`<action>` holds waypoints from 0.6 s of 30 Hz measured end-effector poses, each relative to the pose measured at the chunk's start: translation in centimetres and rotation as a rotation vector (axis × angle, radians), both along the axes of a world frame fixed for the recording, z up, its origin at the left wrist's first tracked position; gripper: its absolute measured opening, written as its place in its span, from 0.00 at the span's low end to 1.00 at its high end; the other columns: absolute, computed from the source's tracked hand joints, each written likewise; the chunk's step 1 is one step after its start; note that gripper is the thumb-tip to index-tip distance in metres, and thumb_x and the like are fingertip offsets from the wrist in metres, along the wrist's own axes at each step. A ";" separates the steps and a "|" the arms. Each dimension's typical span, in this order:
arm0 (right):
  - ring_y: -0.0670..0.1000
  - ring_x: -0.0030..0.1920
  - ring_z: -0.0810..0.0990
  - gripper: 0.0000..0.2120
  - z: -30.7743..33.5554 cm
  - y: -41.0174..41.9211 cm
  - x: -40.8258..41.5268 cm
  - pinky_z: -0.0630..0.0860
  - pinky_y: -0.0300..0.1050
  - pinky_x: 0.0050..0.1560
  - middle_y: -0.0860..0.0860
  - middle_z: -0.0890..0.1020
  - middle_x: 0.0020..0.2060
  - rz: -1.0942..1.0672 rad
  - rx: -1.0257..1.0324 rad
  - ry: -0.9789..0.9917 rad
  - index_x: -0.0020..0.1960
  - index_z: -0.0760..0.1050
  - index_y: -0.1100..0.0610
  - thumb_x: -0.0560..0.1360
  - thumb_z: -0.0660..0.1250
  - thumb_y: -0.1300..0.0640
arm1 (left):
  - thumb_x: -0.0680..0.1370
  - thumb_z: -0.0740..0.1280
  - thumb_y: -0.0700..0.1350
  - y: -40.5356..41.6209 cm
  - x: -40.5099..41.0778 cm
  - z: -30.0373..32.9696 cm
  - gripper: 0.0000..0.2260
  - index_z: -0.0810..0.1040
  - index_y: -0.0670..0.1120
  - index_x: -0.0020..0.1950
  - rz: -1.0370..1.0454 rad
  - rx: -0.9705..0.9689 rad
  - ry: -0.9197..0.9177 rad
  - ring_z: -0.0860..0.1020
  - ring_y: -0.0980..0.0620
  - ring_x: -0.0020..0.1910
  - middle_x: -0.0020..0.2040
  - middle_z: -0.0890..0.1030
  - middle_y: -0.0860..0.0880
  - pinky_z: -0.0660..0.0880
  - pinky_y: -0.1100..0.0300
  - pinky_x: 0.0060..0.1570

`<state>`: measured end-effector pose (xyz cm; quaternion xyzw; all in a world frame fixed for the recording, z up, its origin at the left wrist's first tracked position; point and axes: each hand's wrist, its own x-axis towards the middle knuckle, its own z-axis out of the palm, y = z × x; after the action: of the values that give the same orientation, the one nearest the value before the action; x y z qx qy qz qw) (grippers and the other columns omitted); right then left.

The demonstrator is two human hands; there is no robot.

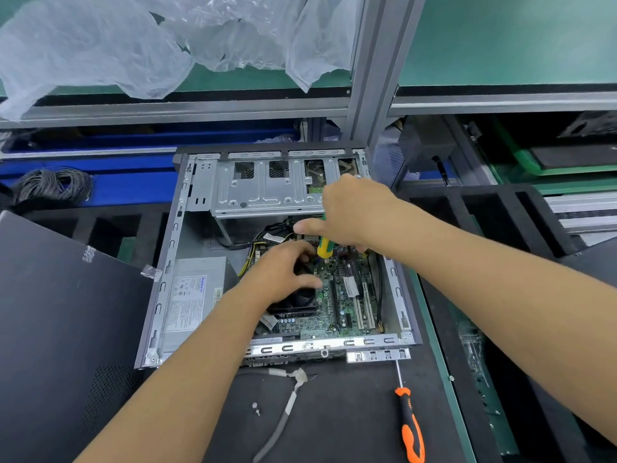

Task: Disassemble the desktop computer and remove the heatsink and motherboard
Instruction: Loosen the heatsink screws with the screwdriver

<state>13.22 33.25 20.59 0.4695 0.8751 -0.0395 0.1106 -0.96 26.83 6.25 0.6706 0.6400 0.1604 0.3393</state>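
An open desktop case lies flat in front of me, its side panel off. Inside, the green motherboard fills the right half. A black heatsink fan sits on the board, and my left hand rests on its top with curled fingers gripping its far edge. My right hand grips a yellow-and-green screwdriver that stands upright, tip down by the fan's far right corner. The tip itself is hidden behind my left hand.
A silver power supply fills the case's left side, a drive cage its far end. An orange screwdriver, pliers and a loose screw lie on the black mat near me. The removed side panel lies at left.
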 end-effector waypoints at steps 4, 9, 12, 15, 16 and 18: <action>0.51 0.20 0.78 0.26 0.8 0.4 -1.6 0.69 0.42 0.28 0.52 0.72 0.23 -0.127 -0.188 -0.146 0.39 0.56 0.56 0.77 0.56 0.34 | 0.58 0.74 0.70 -0.9 -0.9 -0.2 0.47 0.67 0.52 0.71 -0.123 -0.105 0.208 0.70 0.49 0.66 0.67 0.72 0.51 0.70 0.49 0.64; 0.46 0.20 0.73 0.15 1.3 1.4 -1.9 0.66 0.37 0.27 0.50 0.76 0.31 -0.077 -0.352 -0.099 0.36 0.74 0.52 0.79 0.62 0.47 | 0.58 0.74 0.71 -0.8 -0.1 -1.3 0.51 0.59 0.50 0.73 -0.196 -0.117 0.340 0.68 0.46 0.67 0.70 0.70 0.49 0.62 0.46 0.66; 0.49 0.18 0.73 0.15 1.1 0.5 -3.0 0.67 0.40 0.27 0.49 0.73 0.34 -0.124 -0.282 -0.210 0.66 0.72 0.49 0.80 0.61 0.54 | 0.58 0.73 0.72 -0.6 0.0 -1.6 0.52 0.59 0.49 0.73 -0.203 -0.107 0.364 0.68 0.46 0.66 0.69 0.71 0.49 0.62 0.47 0.64; 0.55 0.29 0.71 0.14 0.0 0.5 -3.5 0.65 0.44 0.27 0.52 0.64 0.36 -0.135 -0.102 -0.169 0.63 0.71 0.55 0.79 0.60 0.53 | 0.59 0.69 0.76 -0.7 -0.1 -1.5 0.50 0.62 0.50 0.72 -0.179 -0.105 0.329 0.70 0.46 0.64 0.66 0.73 0.49 0.64 0.48 0.62; 0.55 0.32 0.68 0.11 -0.3 0.7 -3.4 0.62 0.44 0.26 0.52 0.62 0.35 -0.133 -0.050 -0.140 0.56 0.71 0.58 0.79 0.60 0.52 | 0.61 0.67 0.76 -0.6 0.0 -1.4 0.46 0.64 0.50 0.71 -0.154 -0.086 0.309 0.72 0.46 0.62 0.64 0.74 0.49 0.66 0.48 0.60; 0.54 0.33 0.66 0.13 -0.4 0.6 -2.9 0.59 0.43 0.26 0.52 0.61 0.34 -0.131 -0.012 -0.051 0.42 0.65 0.60 0.79 0.60 0.51 | 0.70 0.66 0.70 -0.5 0.3 -1.1 0.34 0.68 0.50 0.67 -0.086 0.005 0.256 0.75 0.46 0.58 0.61 0.78 0.49 0.71 0.50 0.56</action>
<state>10.32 33.90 20.14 0.5258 0.8393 -0.0399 0.1327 -0.66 26.36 5.11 0.7132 0.6483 0.0606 0.2597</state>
